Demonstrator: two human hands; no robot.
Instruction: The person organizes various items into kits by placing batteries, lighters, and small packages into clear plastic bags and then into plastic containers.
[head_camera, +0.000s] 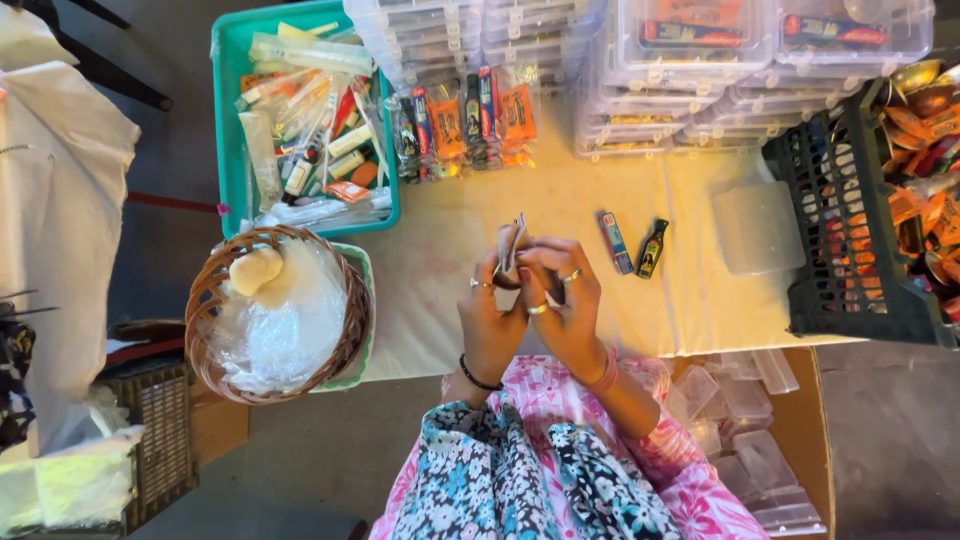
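Observation:
My left hand (488, 318) and my right hand (560, 300) meet in the middle above a cream cloth-covered table (440, 250). Together they grip a small flat packet (512, 245) that sticks up between the fingers; its contents are hidden. Rings show on several fingers, and a dark band circles the left wrist. Just right of my hands lie a small blue box (615, 242) and a small dark bottle (652, 248) on the cloth. An empty clear plastic box (757, 227) sits further right.
A teal tray (227, 120) of tubes and sachets stands at the back left, a wicker basket (205, 300) with clear bags in front of it. Filled packets (465, 125) and stacked clear boxes (690, 70) line the back. A dark crate (840, 230) is at right.

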